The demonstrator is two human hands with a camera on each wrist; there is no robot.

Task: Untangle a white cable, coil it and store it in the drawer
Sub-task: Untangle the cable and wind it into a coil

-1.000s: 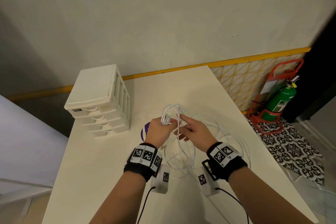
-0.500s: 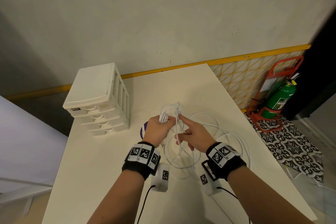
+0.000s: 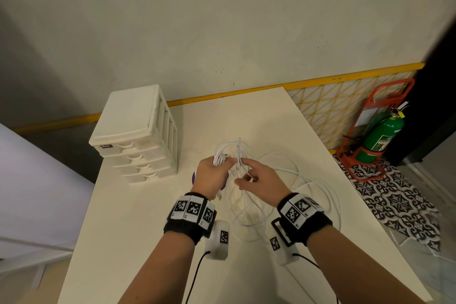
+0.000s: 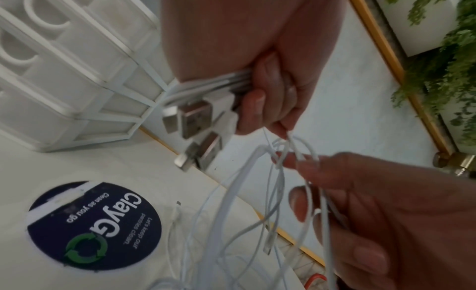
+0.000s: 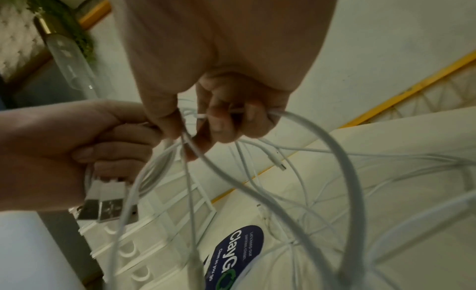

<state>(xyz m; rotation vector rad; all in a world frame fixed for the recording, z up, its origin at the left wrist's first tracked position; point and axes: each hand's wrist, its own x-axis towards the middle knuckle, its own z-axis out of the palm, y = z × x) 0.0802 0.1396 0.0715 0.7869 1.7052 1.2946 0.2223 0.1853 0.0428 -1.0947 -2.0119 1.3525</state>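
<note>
A round dark-blue sticker on the white table carries the brand "ClayGo" in white letters, the subline "Clean as you go", the sentence "Let's keep our pantries clean." and a green recycling-arrows sign. The small dark label on the front of the drawer unit and the fire extinguisher's label are too small to read.

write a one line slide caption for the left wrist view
Left hand grips bundled white cable and USB plugs while right hand picks at loose strands.
</note>
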